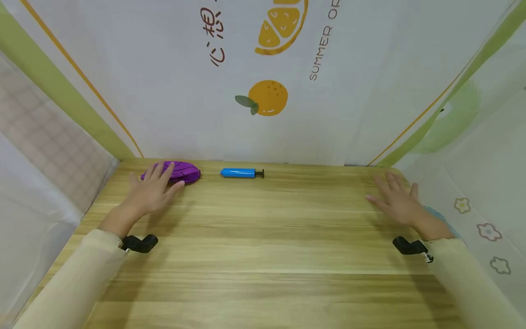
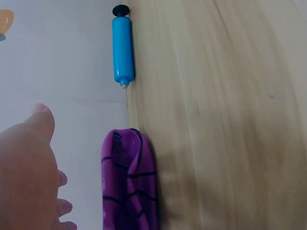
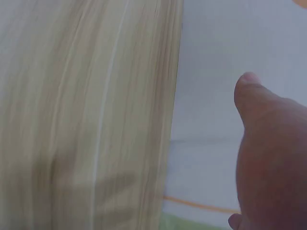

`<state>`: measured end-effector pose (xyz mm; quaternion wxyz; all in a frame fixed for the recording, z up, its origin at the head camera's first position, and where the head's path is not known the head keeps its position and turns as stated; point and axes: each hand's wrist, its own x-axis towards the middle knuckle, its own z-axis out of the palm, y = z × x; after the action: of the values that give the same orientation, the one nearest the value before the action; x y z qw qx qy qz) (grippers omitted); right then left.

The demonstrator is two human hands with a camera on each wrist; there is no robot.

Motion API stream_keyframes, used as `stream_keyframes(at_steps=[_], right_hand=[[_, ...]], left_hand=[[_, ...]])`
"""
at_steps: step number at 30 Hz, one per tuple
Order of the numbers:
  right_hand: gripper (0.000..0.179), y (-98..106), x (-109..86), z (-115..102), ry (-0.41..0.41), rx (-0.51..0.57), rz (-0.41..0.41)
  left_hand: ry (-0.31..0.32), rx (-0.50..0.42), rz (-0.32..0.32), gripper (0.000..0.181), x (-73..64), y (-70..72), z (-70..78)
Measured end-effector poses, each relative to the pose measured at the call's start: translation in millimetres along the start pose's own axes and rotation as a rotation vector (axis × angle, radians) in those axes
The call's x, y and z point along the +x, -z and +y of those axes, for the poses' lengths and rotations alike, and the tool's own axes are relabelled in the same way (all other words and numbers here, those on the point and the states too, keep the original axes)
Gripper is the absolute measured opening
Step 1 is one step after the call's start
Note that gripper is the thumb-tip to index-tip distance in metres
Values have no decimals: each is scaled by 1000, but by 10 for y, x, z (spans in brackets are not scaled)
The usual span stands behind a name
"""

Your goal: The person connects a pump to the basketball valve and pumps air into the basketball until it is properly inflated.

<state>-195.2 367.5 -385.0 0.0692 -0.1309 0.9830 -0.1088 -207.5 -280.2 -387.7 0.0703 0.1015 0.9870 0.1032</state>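
A deflated purple ball [image 1: 186,172] with black lines, folded in on itself, lies at the back left of the table; the left wrist view shows its crease [image 2: 128,177]. My left hand [image 1: 152,194], fingers spread, is over the ball's near left part and hides some of it; no grip on it shows. To the ball's right lies a blue hand pump [image 1: 238,173] with a black handle on the right. Its thin metal needle [image 2: 126,98] points toward the ball. Over the table's right side my right hand [image 1: 398,203] is spread and holds nothing.
The wood-grain table [image 1: 263,246] ends at a white cloth [image 1: 185,114] with printed oranges, which rises behind it. More pale cloth hangs at the left [image 1: 37,160] and the right [image 1: 472,183]. Each wrist wears a black camera mount [image 1: 141,244].
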Motion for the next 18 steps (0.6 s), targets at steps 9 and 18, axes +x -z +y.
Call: stream_keyframes(at_steps=[9, 18], right_hand=[[79, -11, 285, -426, 94, -29, -13], [78, -15, 673, -980, 204, -93, -33]], left_hand=[[-21, -4, 2, 88, 138, 65, 115], [-59, -18, 25, 78, 302, 79, 173]])
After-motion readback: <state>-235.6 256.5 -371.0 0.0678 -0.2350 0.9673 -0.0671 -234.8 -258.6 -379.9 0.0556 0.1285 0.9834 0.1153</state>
